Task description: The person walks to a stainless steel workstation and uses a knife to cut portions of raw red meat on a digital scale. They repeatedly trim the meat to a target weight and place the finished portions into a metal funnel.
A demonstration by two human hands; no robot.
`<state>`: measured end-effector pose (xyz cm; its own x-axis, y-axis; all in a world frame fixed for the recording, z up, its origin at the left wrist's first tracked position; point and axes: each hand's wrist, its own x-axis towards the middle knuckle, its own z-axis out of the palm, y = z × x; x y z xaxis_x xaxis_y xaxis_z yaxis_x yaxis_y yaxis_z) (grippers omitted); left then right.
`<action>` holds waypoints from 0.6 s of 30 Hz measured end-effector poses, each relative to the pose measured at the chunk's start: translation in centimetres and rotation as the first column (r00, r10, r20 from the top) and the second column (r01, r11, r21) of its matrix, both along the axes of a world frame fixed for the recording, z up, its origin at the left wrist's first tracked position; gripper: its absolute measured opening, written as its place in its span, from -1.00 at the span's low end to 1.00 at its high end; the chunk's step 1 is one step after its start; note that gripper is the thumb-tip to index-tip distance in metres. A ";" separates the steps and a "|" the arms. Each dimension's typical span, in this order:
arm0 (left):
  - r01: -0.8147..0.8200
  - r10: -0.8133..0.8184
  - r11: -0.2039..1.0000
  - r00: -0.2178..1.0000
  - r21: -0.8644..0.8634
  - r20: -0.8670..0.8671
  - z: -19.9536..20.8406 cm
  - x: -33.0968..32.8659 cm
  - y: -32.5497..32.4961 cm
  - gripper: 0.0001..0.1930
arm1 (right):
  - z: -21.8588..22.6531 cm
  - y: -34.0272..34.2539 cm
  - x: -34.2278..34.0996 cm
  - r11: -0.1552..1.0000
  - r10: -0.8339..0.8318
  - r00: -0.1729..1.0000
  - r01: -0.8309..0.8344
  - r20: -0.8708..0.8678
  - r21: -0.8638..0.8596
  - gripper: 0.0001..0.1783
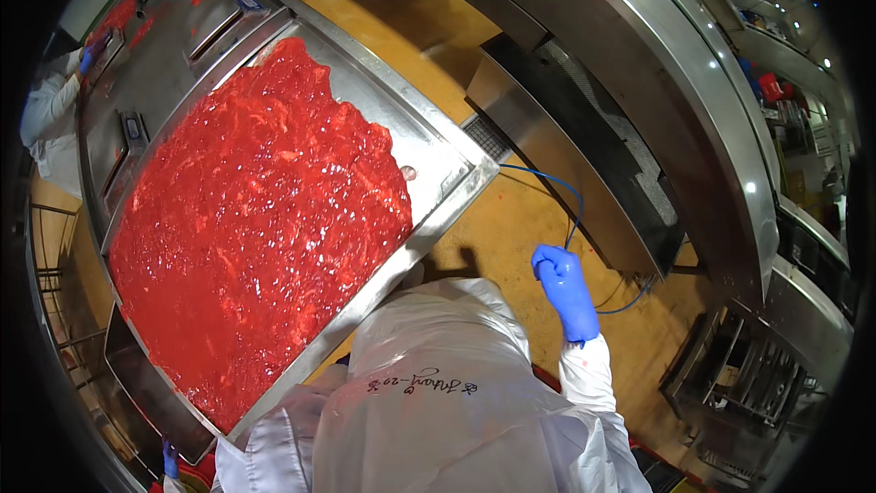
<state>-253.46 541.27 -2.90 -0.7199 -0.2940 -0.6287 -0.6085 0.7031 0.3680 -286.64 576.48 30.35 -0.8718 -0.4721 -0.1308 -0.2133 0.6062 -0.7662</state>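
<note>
The person's right hand (564, 290), in a blue glove, hung out ahead of its white sleeve (585, 374), forearm rising from the lower edge, wrist nearly straight and fingers curled into a fist. One blue cord (573, 190) met that fist; whether it ran through the grip or behind it could not be told. The cord showed in two stretches: one arced up and away to the fist's upper left, the other curved off to its right, so it had no single straight axis. The left hand could not be made out. Well left of the fist sat one metal tray (436, 148) bearing one heap of wet red meat (265, 219), the tray's near edge slanting from lower left to upper right. One steel trough (557, 169) stood above and right of the fist. Far to its upper left, one co-worker's blue-gloved hand (88, 57) showed.
</note>
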 end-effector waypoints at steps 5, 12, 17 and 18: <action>-0.074 0.053 0.979 0.992 0.189 0.113 -2.2 -7.3 6.3 -0.66 | -1.5 1.7 -11.1 0.998 0.003 1.000 -0.004 -0.019 -0.063 -0.88; -0.246 0.200 0.943 0.957 0.223 0.211 -4.0 -14.7 17.0 -0.67 | -2.1 -5.2 -29.8 0.906 0.360 0.933 -0.357 -0.033 -0.229 -0.86; -0.499 0.494 0.853 0.867 0.152 0.067 -5.6 -20.7 24.0 -0.70 | -3.3 -12.3 -37.1 0.678 0.685 0.729 -0.643 -0.011 -0.355 -0.84; -0.778 0.779 0.587 0.618 0.225 0.105 -6.3 -21.0 26.1 -0.70 | -4.2 -14.1 -38.2 0.605 0.760 0.649 -0.692 0.027 -0.394 -0.80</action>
